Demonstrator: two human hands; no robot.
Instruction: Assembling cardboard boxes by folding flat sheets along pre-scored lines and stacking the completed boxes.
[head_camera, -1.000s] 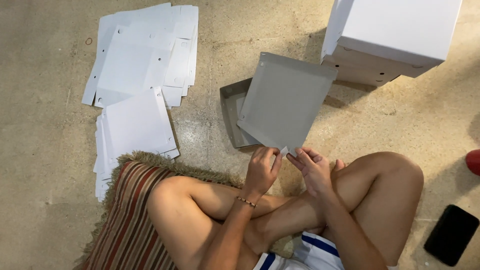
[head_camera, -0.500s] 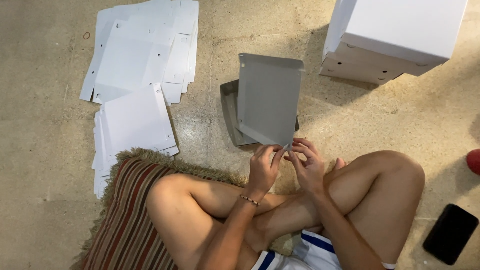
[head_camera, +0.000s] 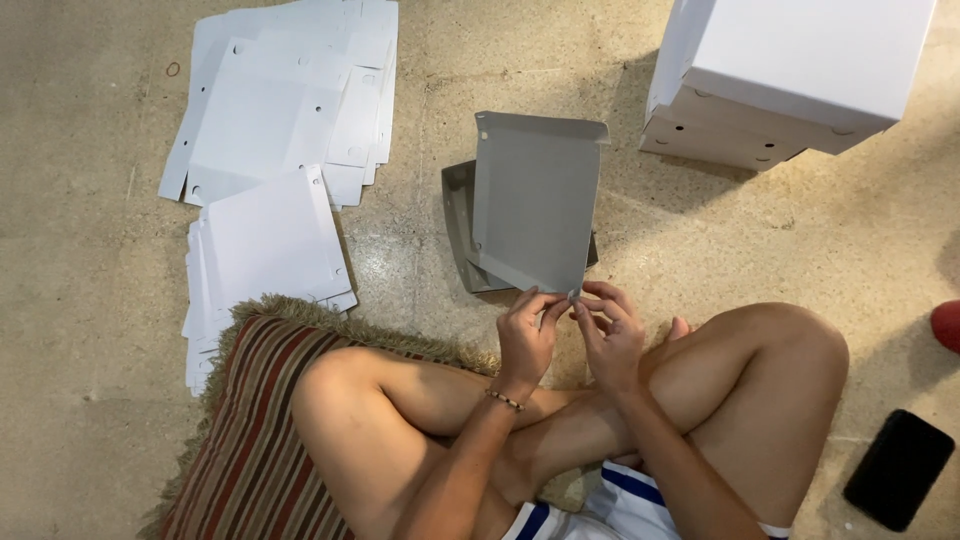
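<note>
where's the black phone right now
In the head view the black phone lies on the floor at lower right, beside the person's knee.

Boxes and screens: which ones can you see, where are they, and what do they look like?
Grey cardboard sheet: middle, pinched by left hand and right hand; rectangular.
Stacked white boxes: top right, on the floor.
Flat white box blanks: top left, loose piles with small holes.
Black phone: bottom right, dark screen.

Red thing (head_camera: 946, 325) (cut off right)
</note>
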